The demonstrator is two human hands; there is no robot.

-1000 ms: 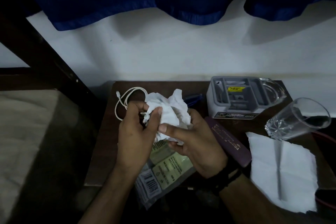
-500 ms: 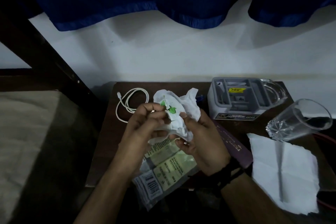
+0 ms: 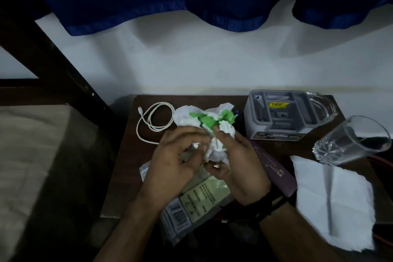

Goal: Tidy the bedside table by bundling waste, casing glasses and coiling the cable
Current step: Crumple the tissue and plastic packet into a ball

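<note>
Both hands hold a crumpled tissue wad (image 3: 214, 127) with green scraps above the table's (image 3: 125, 176) middle: left hand (image 3: 176, 166) fingers curled against it, right hand (image 3: 236, 166) pinching it. The purple glasses case (image 3: 274, 170) runs diagonally toward the front right edge, its far end hidden by the right hand. The white cable (image 3: 153, 121) lies loosely looped at the back left corner.

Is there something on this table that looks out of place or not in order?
Yes. The glass at the right looks strongly tilted, though the wide lens may exaggerate this. A flat tissue hangs over the table's front edge. The cable lies loose, not coiled. Both hands, left hand and right hand, hold a crumpled wad.
</note>
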